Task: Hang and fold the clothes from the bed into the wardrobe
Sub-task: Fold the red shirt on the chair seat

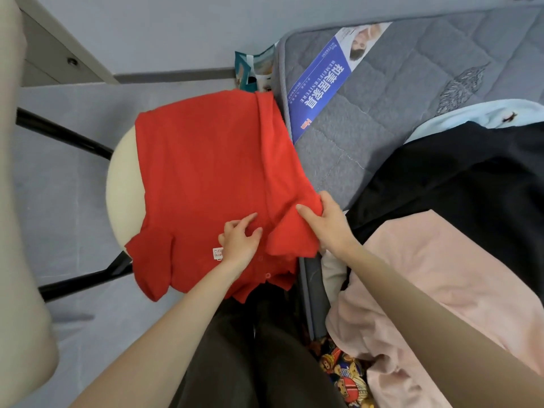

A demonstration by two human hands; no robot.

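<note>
A red polo shirt [206,172] lies spread over a round cream stool [122,189], its buttoned placket and collar end nearest me. My left hand [240,241] rests on the shirt near the collar, fingers loosely bent on the cloth beside a small white label. My right hand [321,220] grips the shirt's right edge, with a fold of red fabric pinched between thumb and fingers. On the grey mattress [382,92] to the right lie a black garment [459,178], a pink garment [426,278] and a pale blue one [482,114].
The stool's black metal legs [67,136] reach left across the grey floor. A teal bag [253,70] stands between stool and mattress. A patterned cloth with bears [344,375] lies at the bed's near edge. A white furniture edge [59,48] runs along the upper left.
</note>
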